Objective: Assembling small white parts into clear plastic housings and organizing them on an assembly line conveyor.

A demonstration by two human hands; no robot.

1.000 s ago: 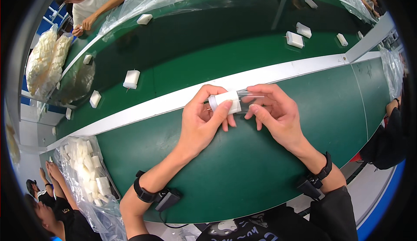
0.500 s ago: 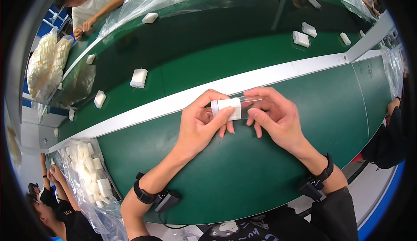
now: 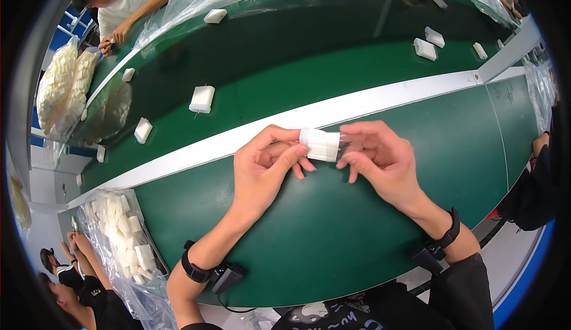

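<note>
My left hand (image 3: 262,166) grips a small white block-shaped part (image 3: 322,145) with a pale cap at its left end, the thumb below and the forefinger above. At its right end is a clear plastic sleeve (image 3: 350,141), slightly blurred. My right hand (image 3: 383,162) closes around that sleeve, with the thumb below and the forefinger along the top. Whether the white part reaches into the sleeve is hard to see. Both hands hover over the green worktable (image 3: 321,229).
A conveyor belt (image 3: 262,92) behind a white rail (image 3: 250,145) carries scattered white parts, one of them (image 3: 202,99) left of the middle. At the left lies a clear bag of white pieces (image 3: 122,235). Other people sit across the belt and at both sides.
The white part has shifted right and turned, showing its ridged side. My left hand has moved slightly left, and less clear sleeve shows. Parts on the belt have travelled to the right.
</note>
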